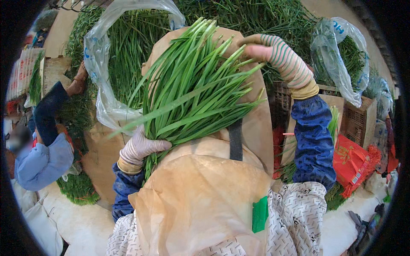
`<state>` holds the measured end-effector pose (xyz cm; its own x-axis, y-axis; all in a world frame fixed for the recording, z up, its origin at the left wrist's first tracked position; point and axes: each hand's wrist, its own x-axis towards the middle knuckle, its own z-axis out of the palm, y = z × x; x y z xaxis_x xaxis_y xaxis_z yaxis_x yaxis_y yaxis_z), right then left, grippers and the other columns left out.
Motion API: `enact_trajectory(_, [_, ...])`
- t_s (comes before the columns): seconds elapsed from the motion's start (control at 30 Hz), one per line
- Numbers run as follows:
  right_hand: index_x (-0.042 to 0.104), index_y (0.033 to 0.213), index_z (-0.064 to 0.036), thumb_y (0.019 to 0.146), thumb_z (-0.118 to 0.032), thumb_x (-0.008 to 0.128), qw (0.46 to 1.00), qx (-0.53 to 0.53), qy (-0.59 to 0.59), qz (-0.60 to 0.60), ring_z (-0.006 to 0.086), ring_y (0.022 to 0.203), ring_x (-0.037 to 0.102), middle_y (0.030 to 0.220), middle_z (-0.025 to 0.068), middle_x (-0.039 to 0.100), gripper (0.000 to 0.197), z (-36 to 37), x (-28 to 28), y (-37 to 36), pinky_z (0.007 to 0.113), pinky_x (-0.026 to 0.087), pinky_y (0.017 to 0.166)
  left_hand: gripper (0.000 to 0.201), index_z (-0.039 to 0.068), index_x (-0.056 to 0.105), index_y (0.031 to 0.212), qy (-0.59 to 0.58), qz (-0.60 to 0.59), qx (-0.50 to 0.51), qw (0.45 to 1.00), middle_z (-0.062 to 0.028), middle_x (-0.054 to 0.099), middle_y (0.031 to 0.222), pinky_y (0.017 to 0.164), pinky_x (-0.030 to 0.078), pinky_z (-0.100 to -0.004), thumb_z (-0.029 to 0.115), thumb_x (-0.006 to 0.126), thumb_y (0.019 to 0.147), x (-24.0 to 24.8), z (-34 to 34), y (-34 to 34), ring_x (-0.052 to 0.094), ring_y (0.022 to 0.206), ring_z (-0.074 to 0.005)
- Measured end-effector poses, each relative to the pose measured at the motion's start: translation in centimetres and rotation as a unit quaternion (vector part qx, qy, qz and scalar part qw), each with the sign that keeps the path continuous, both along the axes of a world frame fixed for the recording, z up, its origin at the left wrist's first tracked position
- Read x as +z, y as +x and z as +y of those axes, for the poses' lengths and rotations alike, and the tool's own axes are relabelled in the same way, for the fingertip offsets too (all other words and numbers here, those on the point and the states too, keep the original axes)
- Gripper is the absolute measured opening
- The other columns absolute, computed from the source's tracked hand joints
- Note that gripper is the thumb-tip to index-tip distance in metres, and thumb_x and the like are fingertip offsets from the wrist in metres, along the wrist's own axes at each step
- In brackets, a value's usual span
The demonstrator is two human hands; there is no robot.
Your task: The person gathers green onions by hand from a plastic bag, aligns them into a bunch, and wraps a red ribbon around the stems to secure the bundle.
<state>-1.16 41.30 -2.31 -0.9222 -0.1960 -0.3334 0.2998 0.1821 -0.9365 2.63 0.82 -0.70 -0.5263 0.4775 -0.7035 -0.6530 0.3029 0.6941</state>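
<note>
A thick bunch of garlic chives (pixel 194 89) lies fanned across my lap, its pale cut ends pointing up and to the right. My left hand (pixel 143 147), in a striped glove, is closed round the leafy lower part, thumb across the top. Beside the pale ends at the upper right is my right hand (pixel 269 53), gloved in stripes with bare fingertips. Its fingers point left, near or against the outer stems; motion smears them, so whether they grip a stem is unclear. Under the bunch is a tan apron or sheet (pixel 256 128) with a dark strap.
Loose chives (pixel 239 17) heap up ahead. Clear plastic bags (pixel 100 98) stand at both sides, a wicker basket (pixel 358 121) and red bag (pixel 352 158) at the right. On the left sits another person (pixel 45 160), near a tied green bundle (pixel 79 187).
</note>
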Motion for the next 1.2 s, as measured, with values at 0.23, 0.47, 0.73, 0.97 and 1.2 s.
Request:
enact_trajectory(0.23, [0.064,0.115,0.0009,0.082,-0.023,0.072,0.994,-0.039,-0.097,-0.007,0.0116,0.087,0.063,0.095,0.0038,0.069,0.042,-0.4,0.3,1.8,0.027,0.05,0.078,0.065,0.003,0.056,0.127,0.002,-0.032,0.015,0.999,-0.002,0.066,0.1,0.058,0.049,-0.0246,0.007,0.084,0.068,-1.1,-0.7,-0.3,0.058,0.073,-0.0105])
enact_trajectory(0.47, [0.063,0.112,0.0015,0.086,-0.009,0.066,0.948,-0.177,-0.264,-0.005,0.0163,0.077,0.066,0.095,0.0087,0.069,0.028,-1.6,-1.8,1.6,0.028,0.054,0.072,0.062,0.004,0.06,0.121,-0.009,-0.03,0.0,1.0,-0.0033,0.067,0.092,0.056,0.049,-0.0253,0.007,0.086,0.064,-1.6,-1.5,-0.7,0.06,0.068,-0.0123])
enact_trajectory(0.73, [0.068,0.106,-0.0005,0.092,-0.034,0.064,0.998,-0.062,-0.011,0.032,0.0092,0.076,0.058,0.087,0.0018,0.067,0.037,-0.1,-1.9,1.9,0.026,0.046,0.069,0.061,0.005,0.061,0.122,-0.012,-0.058,0.013,0.998,-0.002,0.067,0.096,0.06,0.05,-0.0242,0.007,0.084,0.066,-1.5,-1.2,-0.5,0.06,0.071,-0.0108])
enact_trajectory(0.97, [0.069,0.103,0.0012,0.084,-0.011,0.069,0.989,-0.111,-0.094,-0.006,0.0123,0.08,0.064,0.089,0.0052,0.071,0.023,-2.7,-1.0,3.9,0.026,0.051,0.076,0.065,0.005,0.059,0.125,0.003,-0.036,0.004,0.999,-0.0029,0.067,0.096,0.059,0.05,-0.0238,0.008,0.085,0.066,-2.3,-1.7,-0.4,0.06,0.071,-0.0105])
enact_trajectory(1.2, [0.07,0.098,-0.001,0.084,-0.008,0.068,0.972,-0.214,0.033,0.095,0.0113,0.083,0.062,0.09,0.0028,0.07,0.016,-3.9,-1.6,5.2,0.026,0.05,0.076,0.07,0.006,0.055,0.129,-0.019,-0.028,-0.019,0.999,-0.0046,0.066,0.1,0.056,0.05,-0.0256,0.008,0.087,0.067,-2.1,-2.1,-0.6,0.06,0.073,-0.012])
